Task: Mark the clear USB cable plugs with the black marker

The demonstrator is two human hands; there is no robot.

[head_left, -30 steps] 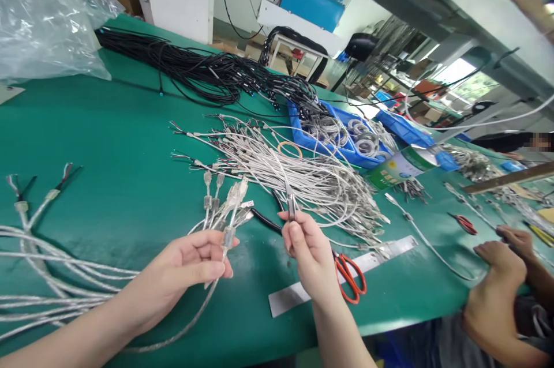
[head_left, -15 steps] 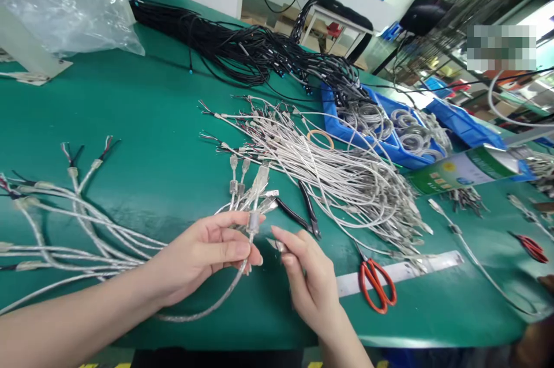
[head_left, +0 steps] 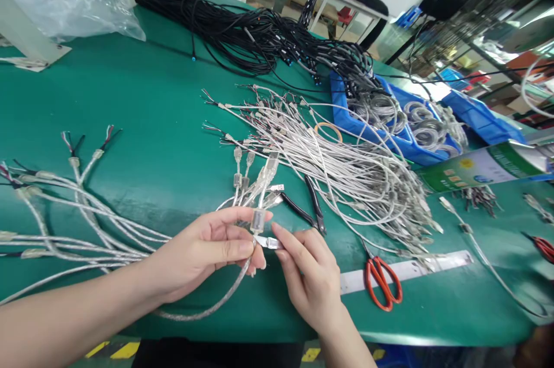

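My left hand (head_left: 220, 252) pinches a clear-jacketed silver USB cable (head_left: 229, 294) just below its thick ferrite lump (head_left: 258, 220). The cable's USB plug (head_left: 271, 165) points up and away from me. Between the thumb and fingers of my right hand (head_left: 309, 273) is a small craft knife (head_left: 272, 243), its handle mostly hidden. The silver blade meets the cable just under the lump, beside my left thumb. More USB plugs lie right behind my left hand, while stripped cable ends (head_left: 73, 160) with thin coloured wires spread out at the left.
Black-handled cutters (head_left: 315, 206) lie beyond my right hand. Red-handled scissors (head_left: 383, 284) rest over a steel ruler (head_left: 450, 262). A large pile of pale cables (head_left: 329, 163) covers the middle; behind are black cables (head_left: 242, 39) and blue bins (head_left: 346, 120) with coiled cables.
My right hand has brought the craft knife left, and its blade now reaches the cable below the lump. My left hand keeps its grip. The camera view has shifted slightly.
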